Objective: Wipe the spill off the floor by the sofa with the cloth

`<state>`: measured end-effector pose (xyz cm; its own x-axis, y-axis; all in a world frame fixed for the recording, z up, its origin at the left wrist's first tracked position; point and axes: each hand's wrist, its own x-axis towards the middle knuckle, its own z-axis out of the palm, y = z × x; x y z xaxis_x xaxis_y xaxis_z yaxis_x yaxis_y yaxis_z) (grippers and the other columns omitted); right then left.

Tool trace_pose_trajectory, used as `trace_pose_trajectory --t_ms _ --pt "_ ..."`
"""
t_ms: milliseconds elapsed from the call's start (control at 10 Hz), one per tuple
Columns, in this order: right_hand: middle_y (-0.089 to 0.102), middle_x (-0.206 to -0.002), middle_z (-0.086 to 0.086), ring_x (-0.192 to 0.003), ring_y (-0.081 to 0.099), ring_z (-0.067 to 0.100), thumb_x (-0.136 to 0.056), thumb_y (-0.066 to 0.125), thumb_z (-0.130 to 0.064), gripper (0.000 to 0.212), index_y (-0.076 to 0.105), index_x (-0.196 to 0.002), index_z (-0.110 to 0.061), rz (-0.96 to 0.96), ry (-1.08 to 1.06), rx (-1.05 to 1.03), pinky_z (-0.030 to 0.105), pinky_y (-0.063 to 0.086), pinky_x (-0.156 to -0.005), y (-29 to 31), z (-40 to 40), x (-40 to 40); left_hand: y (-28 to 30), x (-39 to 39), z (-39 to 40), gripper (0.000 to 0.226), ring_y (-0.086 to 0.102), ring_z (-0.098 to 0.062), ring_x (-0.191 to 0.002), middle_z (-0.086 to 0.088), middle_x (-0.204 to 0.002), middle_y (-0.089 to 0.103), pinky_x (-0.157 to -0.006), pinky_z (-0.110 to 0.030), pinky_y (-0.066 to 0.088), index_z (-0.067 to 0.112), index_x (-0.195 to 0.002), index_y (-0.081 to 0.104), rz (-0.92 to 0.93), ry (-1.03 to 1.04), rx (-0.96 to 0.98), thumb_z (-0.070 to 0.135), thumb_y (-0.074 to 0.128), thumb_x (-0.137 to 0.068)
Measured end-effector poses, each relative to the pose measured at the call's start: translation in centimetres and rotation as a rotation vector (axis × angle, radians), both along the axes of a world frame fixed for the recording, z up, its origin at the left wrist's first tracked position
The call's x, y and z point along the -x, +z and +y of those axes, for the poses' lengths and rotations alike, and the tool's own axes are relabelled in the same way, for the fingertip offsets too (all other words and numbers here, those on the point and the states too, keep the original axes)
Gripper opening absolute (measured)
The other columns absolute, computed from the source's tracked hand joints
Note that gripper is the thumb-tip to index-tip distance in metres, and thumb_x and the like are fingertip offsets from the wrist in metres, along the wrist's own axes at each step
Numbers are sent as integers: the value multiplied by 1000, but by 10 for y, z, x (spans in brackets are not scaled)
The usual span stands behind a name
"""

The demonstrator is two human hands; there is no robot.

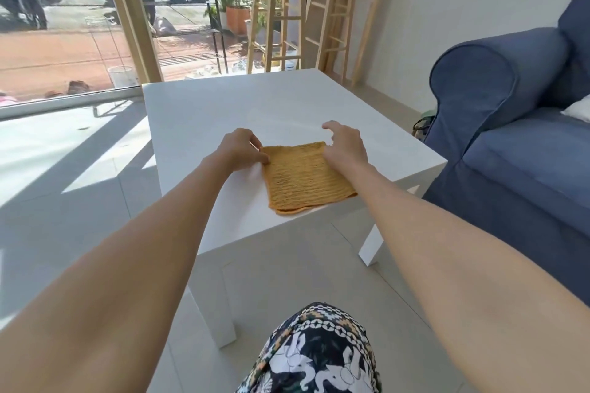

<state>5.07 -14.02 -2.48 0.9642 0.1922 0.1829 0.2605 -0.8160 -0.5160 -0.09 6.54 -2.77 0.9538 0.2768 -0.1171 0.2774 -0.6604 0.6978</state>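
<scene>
A folded mustard-yellow cloth lies flat near the front edge of a low white table. My left hand pinches the cloth's far left corner between thumb and fingers. My right hand rests at the cloth's far right corner, fingers spread and slightly curled; whether it grips the cloth I cannot tell. The blue sofa stands to the right of the table. No spill shows on the pale tiled floor.
Two wooden bar stools stand behind the table by the wall. A large glass window fills the left, with a black wire rack and potted plants beyond. My patterned-trousered knee is in the foreground.
</scene>
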Motion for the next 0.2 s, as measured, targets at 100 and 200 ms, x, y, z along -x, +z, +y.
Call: trace_pose_trajectory --t_ms 100,200 --pt "57 -124 15 -116 54 29 -90 55 -7 52 47 -140 -18 -80 -2 -99 33 44 -87 3 -12 6 -9 4 0 55 53 -26 -114 -10 -121 56 -83 -29 42 6 -119 56 -33 82 -49 34 76 -76" --pt "65 -115 9 -107 61 24 -94 56 -18 39 56 -133 -16 -161 -93 -354 22 43 -84 22 -34 20 -18 22 -7 47 46 -29 -123 -13 -131 49 -96 -35 39 3 -124 54 -120 132 -138 37 56 -91"
